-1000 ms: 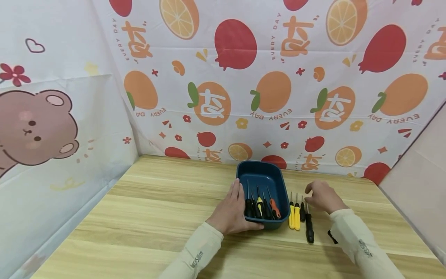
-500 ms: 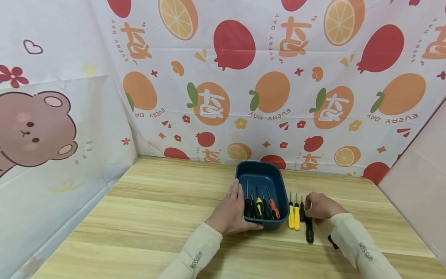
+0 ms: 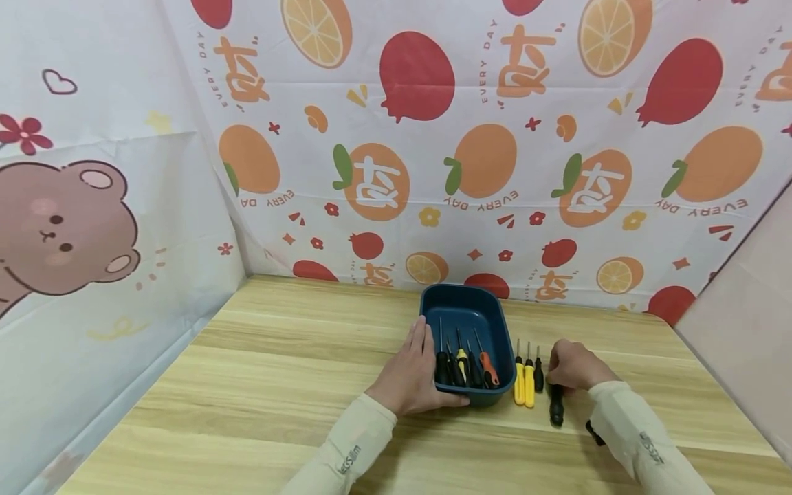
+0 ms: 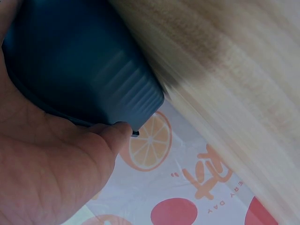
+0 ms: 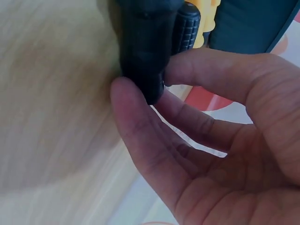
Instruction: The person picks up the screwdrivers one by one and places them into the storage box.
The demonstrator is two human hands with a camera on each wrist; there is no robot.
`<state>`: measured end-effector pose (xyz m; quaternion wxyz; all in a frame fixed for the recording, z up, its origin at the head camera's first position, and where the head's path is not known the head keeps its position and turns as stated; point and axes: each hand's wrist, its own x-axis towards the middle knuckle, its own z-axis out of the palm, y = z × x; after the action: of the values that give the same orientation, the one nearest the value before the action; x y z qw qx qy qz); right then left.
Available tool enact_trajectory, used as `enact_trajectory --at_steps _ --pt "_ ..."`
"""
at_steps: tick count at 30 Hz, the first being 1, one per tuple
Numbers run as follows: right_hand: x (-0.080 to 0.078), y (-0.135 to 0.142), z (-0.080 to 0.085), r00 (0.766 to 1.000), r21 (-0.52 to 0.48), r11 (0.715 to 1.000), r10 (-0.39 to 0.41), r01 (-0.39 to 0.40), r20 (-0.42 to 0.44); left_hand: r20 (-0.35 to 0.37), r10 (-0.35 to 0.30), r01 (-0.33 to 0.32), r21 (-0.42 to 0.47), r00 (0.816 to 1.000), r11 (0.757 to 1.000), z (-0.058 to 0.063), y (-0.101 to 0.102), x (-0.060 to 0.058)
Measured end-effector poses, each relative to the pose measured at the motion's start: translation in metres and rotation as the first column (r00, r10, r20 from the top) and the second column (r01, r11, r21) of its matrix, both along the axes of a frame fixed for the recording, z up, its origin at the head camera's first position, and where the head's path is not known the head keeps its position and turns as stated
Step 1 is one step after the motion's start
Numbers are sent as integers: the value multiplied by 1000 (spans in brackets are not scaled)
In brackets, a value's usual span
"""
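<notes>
A dark blue box [image 3: 465, 294] stands on the table with several screwdrivers inside, among them an orange-handled screwdriver [image 3: 488, 368] and a yellow-black screwdriver [image 3: 462, 364]. My left hand [image 3: 408, 375] rests against its near-left corner, fingers straight along the left wall. The thumb [image 4: 105, 140] lies along the front wall near the rim. To the right of the box, my right hand [image 3: 578, 364] pinches a large black screwdriver [image 3: 557, 407] between thumb and fingers. In the right wrist view they meet at the front end of the black handle [image 5: 147, 51]. The hand hides the shaft.
Two yellow screwdrivers [image 3: 524, 385] and a small black screwdriver [image 3: 539, 375] lie between the box and my right hand. Another black object [image 3: 595, 433] is partly hidden by the right sleeve. Behind the wooden table [image 3: 278, 357] hangs a fruit-print cloth [image 3: 427, 165].
My right hand has come down onto the large black screwdriver and grasped it. The screwdriver has shifted slightly right, away from the small black one. The left hand and box have stayed put.
</notes>
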<state>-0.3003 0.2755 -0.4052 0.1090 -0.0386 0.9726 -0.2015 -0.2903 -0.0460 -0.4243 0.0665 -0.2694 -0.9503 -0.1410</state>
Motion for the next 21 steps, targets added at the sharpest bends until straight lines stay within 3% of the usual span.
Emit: enact_trajectory --at_steps 5,11,15,21 --pt "-1 4 0 998 -10 1000 6 -6 -61 3 -3 3 1 1000 1000 1 0 1" --pt "-7 3 20 991 -64 998 -21 13 -128 10 2 -2 4 1000 1000 0 -1 2" --pt "-13 -6 32 985 -132 991 -13 -9 -170 11 2 -2 9 1000 1000 1 -1 2" --pt "-20 -28 35 974 -213 976 4 -54 -228 23 0 -1 11 1000 1000 1 0 1"
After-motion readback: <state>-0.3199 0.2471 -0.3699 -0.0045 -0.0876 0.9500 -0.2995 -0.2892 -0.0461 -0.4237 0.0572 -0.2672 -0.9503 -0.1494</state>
